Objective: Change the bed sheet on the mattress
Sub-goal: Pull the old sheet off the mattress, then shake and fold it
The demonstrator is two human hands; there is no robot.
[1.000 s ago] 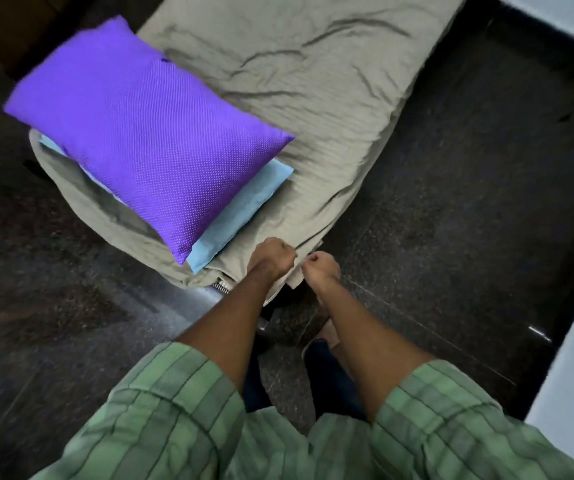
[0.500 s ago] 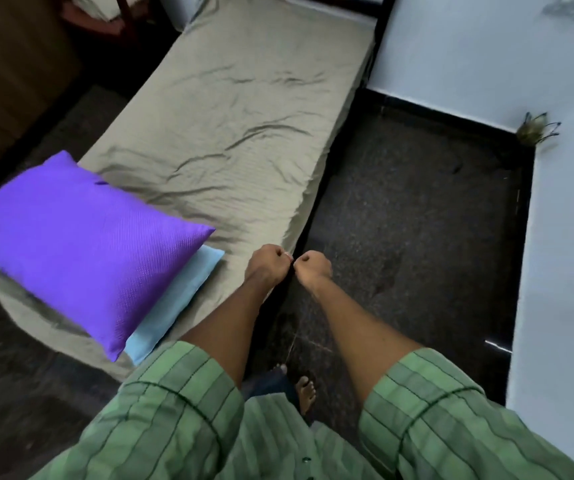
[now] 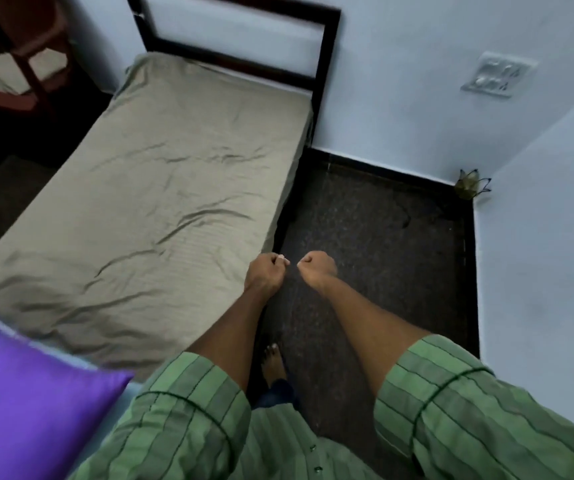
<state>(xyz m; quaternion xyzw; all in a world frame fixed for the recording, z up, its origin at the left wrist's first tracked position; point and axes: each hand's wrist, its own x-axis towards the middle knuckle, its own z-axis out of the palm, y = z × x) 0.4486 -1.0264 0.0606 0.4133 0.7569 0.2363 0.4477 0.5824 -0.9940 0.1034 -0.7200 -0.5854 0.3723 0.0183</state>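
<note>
Pale-walled room, dark floor | wrinkled beige bed sheet [image 3: 160, 202] stretches far-left of both hands, long axis receding | left hand [image 3: 265, 273] nearer, overlapping its right edge | right hand [image 3: 317, 268] beside | both fisted; any held cloth cannot be told.

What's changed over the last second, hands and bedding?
The left hand and right hand let go of the olive sheet's corner and now hang curled over the dark floor, holding nothing visible. The view swung up toward the bed's far end. The purple pillow and sheet remain on the mattress.
</note>
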